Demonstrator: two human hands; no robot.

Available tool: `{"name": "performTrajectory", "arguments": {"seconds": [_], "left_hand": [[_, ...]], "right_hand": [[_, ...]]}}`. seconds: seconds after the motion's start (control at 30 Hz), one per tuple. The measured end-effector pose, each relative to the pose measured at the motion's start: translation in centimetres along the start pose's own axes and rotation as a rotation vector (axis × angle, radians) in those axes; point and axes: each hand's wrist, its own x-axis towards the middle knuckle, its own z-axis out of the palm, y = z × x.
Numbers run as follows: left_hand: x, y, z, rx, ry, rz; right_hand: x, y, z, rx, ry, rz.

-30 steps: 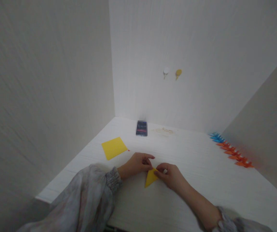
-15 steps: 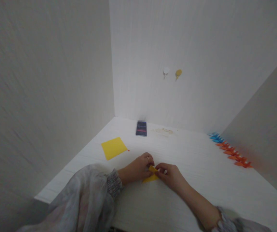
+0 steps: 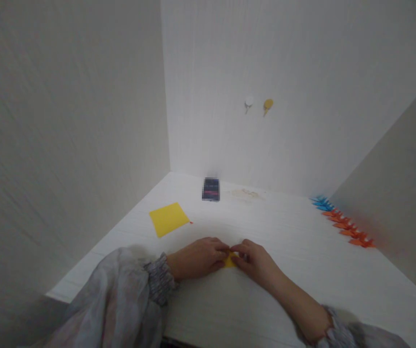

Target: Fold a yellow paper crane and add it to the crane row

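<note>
A small folded piece of yellow paper (image 3: 230, 261) lies between my two hands near the front of the white table. My left hand (image 3: 205, 257) is closed on its left side, the fingers partly covering it. On the other side my right hand (image 3: 251, 258) pinches the paper's right edge between thumb and fingertips. Much of the paper's shape is hidden by the fingers. Farther left, a flat yellow sheet of paper (image 3: 169, 220) rests on the table, with a tiny red scrap (image 3: 191, 223) at its right corner.
A dark, blurred rectangular object (image 3: 211, 189) lies near the back wall. Along the right wall runs a row of folded orange paper figures (image 3: 349, 228) and blue paper figures (image 3: 322, 203). A white hook (image 3: 249, 102) and a yellow hook (image 3: 268, 104) are on the back wall.
My left fingers have come down over the yellow paper, and less of it shows. My right hand keeps its pinch, nearly in place. The whole view has shifted slightly.
</note>
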Motion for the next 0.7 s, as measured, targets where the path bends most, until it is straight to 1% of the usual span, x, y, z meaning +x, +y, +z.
{"name": "performTrajectory", "arguments": {"seconds": [0.2,0.37,0.57,0.7], "left_hand": [[-0.08,-0.42,0.09,0.100,-0.014,0.112],[-0.11,-0.61,0.56,0.154,0.012,0.091],[0.16,-0.69,0.86,0.114,0.047,0.099],[0.14,-0.75,0.76,0.077,0.058,0.088]], "right_hand": [[-0.35,-0.22,-0.62,-0.076,-0.084,-0.077],[-0.53,-0.13,-0.66,-0.092,-0.093,-0.083],[-0.61,0.14,-0.44,-0.058,-0.065,-0.079],[-0.71,-0.12,-0.78,-0.074,-0.109,-0.129]]}}
